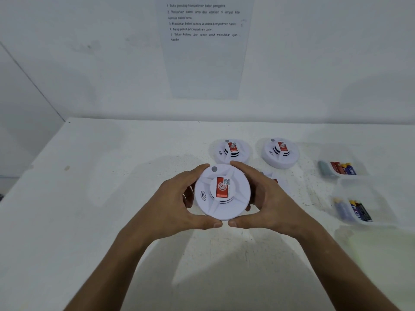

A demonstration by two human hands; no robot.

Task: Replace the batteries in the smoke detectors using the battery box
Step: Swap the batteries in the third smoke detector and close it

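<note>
Your left hand (177, 198) grips the left rim of the detector (222, 191), fingers curled over its far edge and thumb along its near edge. The detector sits between your two hands, held above the white table (89, 198), its face turned up toward you with the red label in the middle and a grey button near the far-left rim. Your right hand (267, 198) grasps the right rim the same way, and your two thumb tips nearly meet at the near edge.

Beyond your hands, a second detector (232, 150) lies on the table just past your fingertips, and a third detector (280, 152) lies to its right. Behind your right hand a fourth white piece (272, 178) shows only in part; you cannot tell what it is.

Far right, two clear boxes stand on the table, well apart from your hands. The far box (341, 153) holds batteries in red, blue and grey. The near box (363, 191) holds blue and black ones.

On the wall ahead hangs a printed sheet (204, 48) of numbered steps.
</note>
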